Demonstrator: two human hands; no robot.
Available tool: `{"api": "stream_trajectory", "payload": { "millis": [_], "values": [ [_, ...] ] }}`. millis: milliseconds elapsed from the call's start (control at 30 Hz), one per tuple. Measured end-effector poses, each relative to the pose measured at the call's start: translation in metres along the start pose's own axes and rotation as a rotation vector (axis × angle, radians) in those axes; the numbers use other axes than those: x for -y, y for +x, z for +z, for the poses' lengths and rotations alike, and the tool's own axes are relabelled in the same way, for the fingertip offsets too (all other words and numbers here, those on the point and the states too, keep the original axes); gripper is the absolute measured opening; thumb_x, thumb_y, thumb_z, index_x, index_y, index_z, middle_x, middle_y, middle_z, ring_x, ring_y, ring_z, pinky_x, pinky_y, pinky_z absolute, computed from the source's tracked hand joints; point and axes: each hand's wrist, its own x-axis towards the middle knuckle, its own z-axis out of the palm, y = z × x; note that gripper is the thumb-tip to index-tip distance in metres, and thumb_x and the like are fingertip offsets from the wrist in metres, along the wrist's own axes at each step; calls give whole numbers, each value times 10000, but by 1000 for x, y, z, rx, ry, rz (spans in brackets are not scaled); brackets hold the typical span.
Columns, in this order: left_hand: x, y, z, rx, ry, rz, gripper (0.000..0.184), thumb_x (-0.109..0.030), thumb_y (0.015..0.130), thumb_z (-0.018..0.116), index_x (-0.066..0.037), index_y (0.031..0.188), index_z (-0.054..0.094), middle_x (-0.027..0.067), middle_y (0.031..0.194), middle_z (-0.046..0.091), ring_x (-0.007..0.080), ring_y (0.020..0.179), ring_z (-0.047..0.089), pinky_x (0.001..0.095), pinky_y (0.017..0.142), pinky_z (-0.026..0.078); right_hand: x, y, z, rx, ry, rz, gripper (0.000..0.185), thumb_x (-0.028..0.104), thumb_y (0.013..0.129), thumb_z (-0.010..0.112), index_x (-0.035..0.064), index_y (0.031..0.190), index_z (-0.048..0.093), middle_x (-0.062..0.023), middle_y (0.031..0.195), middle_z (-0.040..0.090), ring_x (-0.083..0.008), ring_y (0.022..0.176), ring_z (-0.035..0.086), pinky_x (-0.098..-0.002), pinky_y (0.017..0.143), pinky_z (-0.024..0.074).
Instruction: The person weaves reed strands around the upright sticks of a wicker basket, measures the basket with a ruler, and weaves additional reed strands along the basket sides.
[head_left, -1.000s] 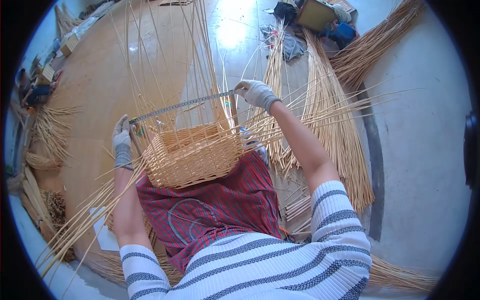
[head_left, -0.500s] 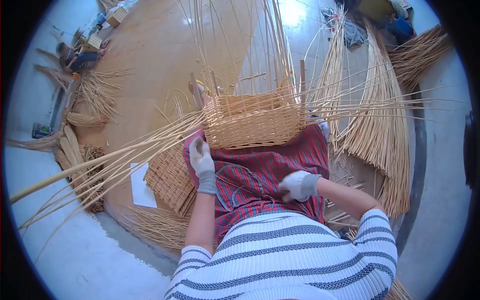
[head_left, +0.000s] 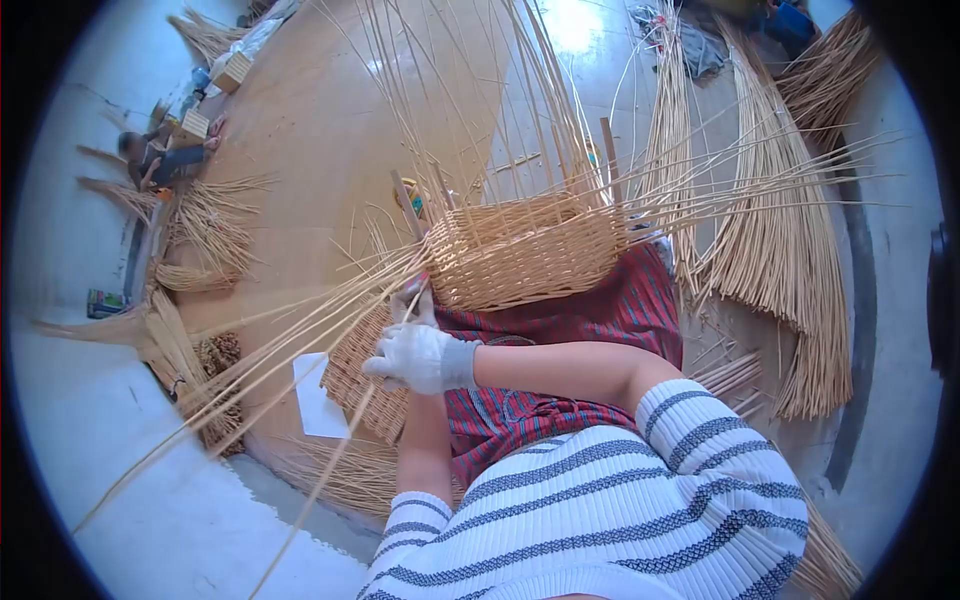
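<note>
A woven wicker basket (head_left: 530, 262) rests on my lap, its long upright stakes standing up and loose strands fanning out to both sides. My right hand (head_left: 425, 360), in a white glove, has crossed to the left and closes on a cane strand (head_left: 335, 465) that slants down to the lower left. Behind it, close to the basket's left corner, is my gloved left hand (head_left: 410, 303). The right hand and wrist cover much of it, so its grip is not clear.
Woven panels (head_left: 368, 375) lie at my left beside a white sheet (head_left: 320, 398). Long cane bundles (head_left: 775, 250) spread over the floor at right. More bundles (head_left: 205, 230) lie at far left, near another person (head_left: 160, 160) seated by the wall.
My right hand has moved from my lap leftward to the strands, in front of my left hand. One strand has swung down toward me. The view has shifted slightly.
</note>
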Motion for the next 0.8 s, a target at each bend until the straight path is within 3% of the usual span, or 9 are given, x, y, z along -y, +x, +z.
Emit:
{"api": "stream_trajectory", "payload": {
  "millis": [67,167,300,467,533,567,700,767,800],
  "values": [
    [-5,36,-25,65,-80,-42,257,-222,968,631,-12,1113,600,90,1004,675,167,889,636,296,806,533,10,-1,-14,408,-9,88,224,177,789,625,134,1009,622,-124,912,649,-330,854,660,-438,693,538],
    [-26,66,5,-122,248,54,438,-406,988,558,6,1064,684,107,999,686,204,942,637,345,925,493,6,-19,-17,243,27,30,129,138,755,620,117,880,597,-114,813,623,-325,794,652,-441,637,523],
    [-12,119,31,200,-261,-10,513,-466,988,511,12,1040,689,115,970,689,211,923,637,347,917,495,2,-17,-32,238,63,172,89,138,760,622,108,838,594,-115,768,604,-328,767,643,-447,637,519],
    [9,141,27,379,-537,-85,611,-541,987,453,19,1011,696,124,934,694,220,898,637,351,906,498,-15,-57,-65,-317,157,484,161,93,839,625,59,994,599,-126,871,663,-326,831,673,-394,693,551],
    [14,147,22,443,-569,-95,651,-571,987,429,22,999,699,127,920,696,223,888,637,352,901,499,-65,-104,-54,-837,960,691,116,82,968,540,33,1029,627,-79,946,704,-174,826,674,-329,775,557],
    [16,148,20,455,-565,-91,672,-586,986,418,23,993,701,129,913,697,225,883,637,353,899,500,-99,-131,-68,-747,712,718,132,105,990,545,40,1042,647,-82,943,710,-164,817,675,-320,807,553],
    [14,146,18,251,-482,-260,873,-705,954,219,19,988,705,131,872,690,243,863,627,358,911,496,-136,-158,-61,-1062,1134,1256,124,167,955,631,57,963,687,-52,876,701,-146,763,676,-291,701,577],
    [11,131,15,421,-578,-206,672,-547,1025,317,24,1130,656,135,1018,690,248,969,634,376,977,476,-140,-168,-63,-1000,1086,1213,100,144,931,662,56,971,687,-48,872,700,-139,758,675,-281,681,579],
    [12,125,14,296,-147,-4,561,-457,1031,370,20,1215,601,140,1137,651,253,1060,606,382,1021,448,-140,-168,-66,-963,1031,1157,99,122,907,694,55,980,688,-44,868,698,-131,753,674,-271,662,581]
  ]
}}
